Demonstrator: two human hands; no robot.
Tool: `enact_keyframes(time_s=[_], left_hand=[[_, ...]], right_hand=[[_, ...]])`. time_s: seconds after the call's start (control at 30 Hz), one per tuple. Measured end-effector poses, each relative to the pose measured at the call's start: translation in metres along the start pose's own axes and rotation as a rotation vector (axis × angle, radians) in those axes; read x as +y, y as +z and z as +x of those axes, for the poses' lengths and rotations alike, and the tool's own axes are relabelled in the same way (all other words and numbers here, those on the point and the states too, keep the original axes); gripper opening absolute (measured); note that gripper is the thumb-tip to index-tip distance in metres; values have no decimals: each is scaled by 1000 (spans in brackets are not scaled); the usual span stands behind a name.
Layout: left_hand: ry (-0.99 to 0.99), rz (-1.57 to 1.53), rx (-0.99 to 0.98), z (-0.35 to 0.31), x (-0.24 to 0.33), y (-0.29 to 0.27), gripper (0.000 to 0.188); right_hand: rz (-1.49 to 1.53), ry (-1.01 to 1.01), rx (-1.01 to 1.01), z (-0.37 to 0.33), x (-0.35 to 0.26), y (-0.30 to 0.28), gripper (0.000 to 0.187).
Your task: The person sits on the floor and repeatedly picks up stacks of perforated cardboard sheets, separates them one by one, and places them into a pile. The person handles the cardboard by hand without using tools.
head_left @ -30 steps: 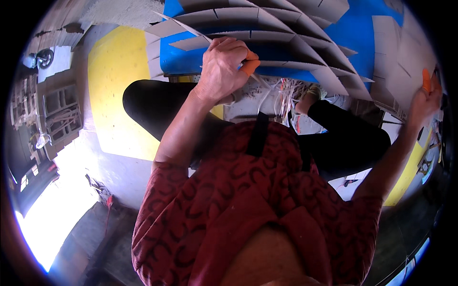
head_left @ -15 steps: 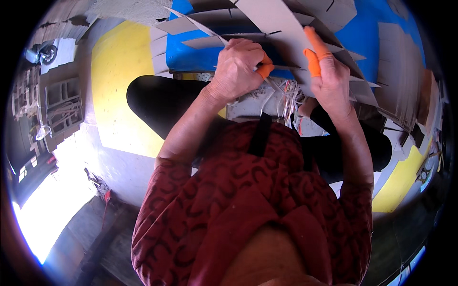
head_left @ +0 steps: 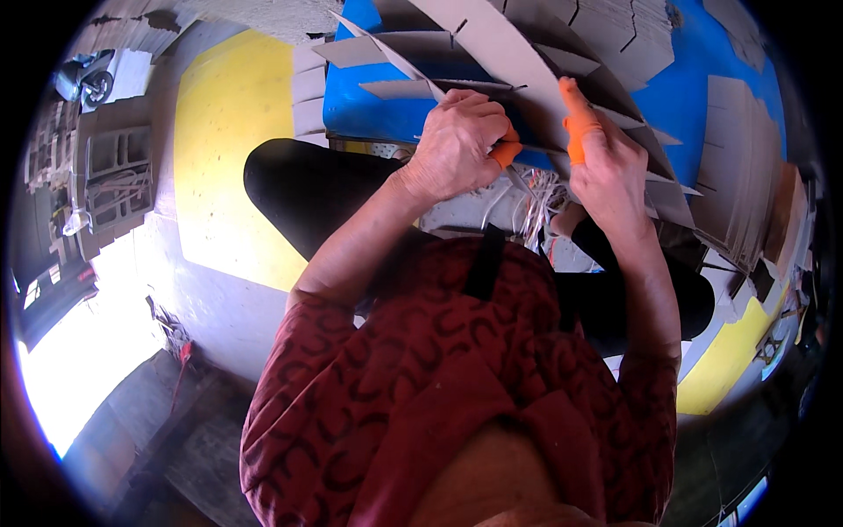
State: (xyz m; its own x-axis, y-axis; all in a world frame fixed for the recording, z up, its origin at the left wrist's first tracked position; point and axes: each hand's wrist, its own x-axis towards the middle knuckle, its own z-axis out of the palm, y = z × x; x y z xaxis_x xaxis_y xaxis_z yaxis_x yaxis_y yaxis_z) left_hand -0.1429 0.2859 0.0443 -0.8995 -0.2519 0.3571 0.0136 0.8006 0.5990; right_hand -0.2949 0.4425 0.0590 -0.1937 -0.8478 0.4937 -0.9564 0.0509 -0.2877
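Slotted cardboard strips [head_left: 492, 44] cross one another in a loose partition grid, standing tilted over a blue work surface [head_left: 386, 112]. My left hand [head_left: 457, 145] is closed at the near left of the grid, gripping the end of a strip between thumb and fingers. Its thumb and a finger wear orange finger covers. My right hand [head_left: 608, 176] holds the near right side of the grid, with orange-covered fingers lying along a long strip. The undersides of both grips are hidden.
Stacked slotted cardboard pieces [head_left: 637, 39] lie at the far right, and a tall cardboard stack [head_left: 738, 158] stands nearer. Thin pale scraps [head_left: 544, 195] hang between my knees. A yellow sheet [head_left: 230, 158] covers floor at left, beside grey hollow blocks [head_left: 118, 176].
The grid and both hands sit slightly lower in the picture, as the view has shifted. The orange-covered fingers of my right hand have come closer together.
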Motion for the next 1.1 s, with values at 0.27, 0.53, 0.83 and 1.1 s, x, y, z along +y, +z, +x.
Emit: enact_keyframes(time_s=[0.27,0.53,0.83,1.1], left_hand=[[-2,18,-73,-2,1,-8,27],[54,199,-146,12,6,-23,69],[0,559,298,2,-60,-60,24],[-546,217,938,-112,-134,-183,43]], right_hand=[[-44,85,-280,22,-1,13,51],[-465,190,-224,-2,64,-6,37],[-251,576,159,-46,127,-71,48],[-1002,640,-217,-175,317,-120,40]])
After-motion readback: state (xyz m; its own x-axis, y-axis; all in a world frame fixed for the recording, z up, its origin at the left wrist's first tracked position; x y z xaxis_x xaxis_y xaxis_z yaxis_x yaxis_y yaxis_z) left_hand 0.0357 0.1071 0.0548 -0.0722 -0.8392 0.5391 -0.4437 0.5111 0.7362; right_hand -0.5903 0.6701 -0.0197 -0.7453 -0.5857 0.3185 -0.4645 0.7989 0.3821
